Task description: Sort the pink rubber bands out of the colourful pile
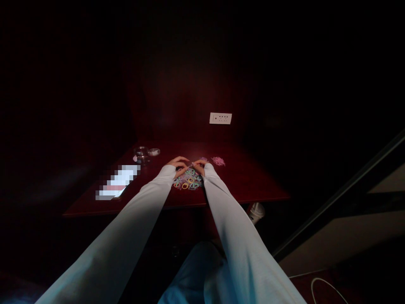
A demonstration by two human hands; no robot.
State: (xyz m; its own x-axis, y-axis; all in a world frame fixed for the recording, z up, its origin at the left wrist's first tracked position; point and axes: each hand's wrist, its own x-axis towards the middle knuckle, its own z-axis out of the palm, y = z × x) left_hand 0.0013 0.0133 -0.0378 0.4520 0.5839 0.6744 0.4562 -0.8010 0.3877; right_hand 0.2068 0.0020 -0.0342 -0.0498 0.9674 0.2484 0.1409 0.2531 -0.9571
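Note:
A pile of small elastic hair ties [190,183] in yellow, green, purple and pink lies near the front of the dark red table. Over its left side is my left hand [179,164], its fingers stretched out and apart above the ties. My right hand [199,166] bends over the pile's upper right, fingertips pinched together; what they hold is too small to make out. Beyond my right hand lies a separate heap of pink hair ties [218,161]. A few purple ties [204,159] show just past my right fingers.
A clear jar [141,154] stands at the back left beside its round lid [154,152]. A blurred-out bright phone-like slab [118,181] lies at the left of the table [253,185]. A socket plate [220,118] is on the wall. A lidded cup [257,212] sits below the right edge.

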